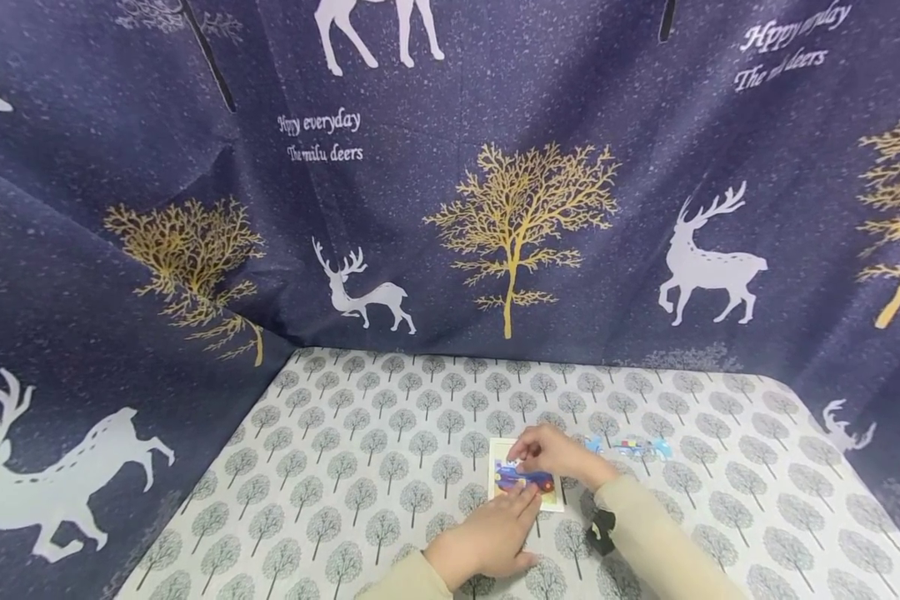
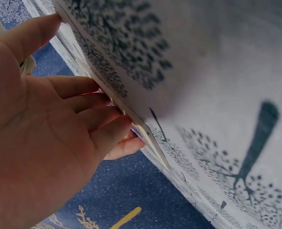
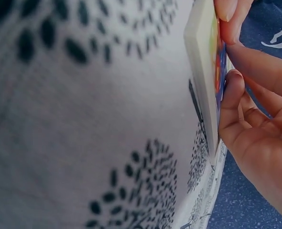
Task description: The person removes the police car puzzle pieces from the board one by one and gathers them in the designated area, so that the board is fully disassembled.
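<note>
A small square puzzle board (image 1: 559,505) with a pale frame and a blue vehicle picture lies flat on the table. My left hand (image 1: 498,533) rests on its near edge, fingers straight and fingertips on the picture. In the left wrist view the left fingers (image 2: 107,112) reach over the board's rim, the thumb apart. My right hand (image 1: 551,452) comes over the board from the right with curled fingers. Its thumb and forefinger pinch a small blue puzzle piece at the picture's surface, mostly hidden by the fingertips (image 3: 234,78).
Several loose light-blue puzzle pieces (image 1: 633,448) lie right of the board, partly behind the right wrist. A white cloth (image 1: 390,500) printed with grey trees covers the table. Dark blue curtains (image 1: 420,200) with deer and trees stand behind and at the sides.
</note>
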`<state>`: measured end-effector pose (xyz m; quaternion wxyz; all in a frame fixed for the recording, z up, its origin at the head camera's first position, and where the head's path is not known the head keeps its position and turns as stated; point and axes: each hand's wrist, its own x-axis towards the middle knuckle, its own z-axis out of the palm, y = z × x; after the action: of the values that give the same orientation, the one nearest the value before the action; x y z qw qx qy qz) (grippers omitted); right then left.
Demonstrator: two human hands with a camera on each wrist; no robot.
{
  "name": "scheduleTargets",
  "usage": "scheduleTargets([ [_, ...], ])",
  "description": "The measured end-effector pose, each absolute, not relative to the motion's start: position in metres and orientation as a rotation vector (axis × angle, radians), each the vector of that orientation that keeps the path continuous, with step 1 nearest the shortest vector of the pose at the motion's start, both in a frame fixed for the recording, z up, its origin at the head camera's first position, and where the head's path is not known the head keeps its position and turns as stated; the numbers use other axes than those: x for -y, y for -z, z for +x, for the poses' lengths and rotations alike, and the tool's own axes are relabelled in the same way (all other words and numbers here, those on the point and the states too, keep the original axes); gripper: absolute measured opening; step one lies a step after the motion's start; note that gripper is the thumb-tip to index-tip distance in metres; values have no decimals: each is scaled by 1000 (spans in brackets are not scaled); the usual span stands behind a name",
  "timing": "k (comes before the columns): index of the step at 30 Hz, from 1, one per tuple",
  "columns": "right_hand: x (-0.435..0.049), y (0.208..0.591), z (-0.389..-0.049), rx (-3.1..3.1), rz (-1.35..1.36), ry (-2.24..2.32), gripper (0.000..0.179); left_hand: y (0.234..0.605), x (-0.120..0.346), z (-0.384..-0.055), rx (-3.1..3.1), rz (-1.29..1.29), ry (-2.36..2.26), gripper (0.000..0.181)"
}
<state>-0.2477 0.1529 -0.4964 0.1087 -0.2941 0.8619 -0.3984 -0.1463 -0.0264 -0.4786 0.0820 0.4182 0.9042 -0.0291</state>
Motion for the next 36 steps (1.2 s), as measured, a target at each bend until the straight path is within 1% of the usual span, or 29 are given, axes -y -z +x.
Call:
scheduleTargets([
  [17,-150,496,-248,-2471,-749,1191,18,473,28,-147,-2672,1250,71,75],
  [26,-149,498,-246,-2436,-713,1228,18,472,29,-147,-2607,1204,-45,75],
  [36,-150,498,-247,-2458,-711,1253,14,473,27,-149,-2642,1221,22,76],
])
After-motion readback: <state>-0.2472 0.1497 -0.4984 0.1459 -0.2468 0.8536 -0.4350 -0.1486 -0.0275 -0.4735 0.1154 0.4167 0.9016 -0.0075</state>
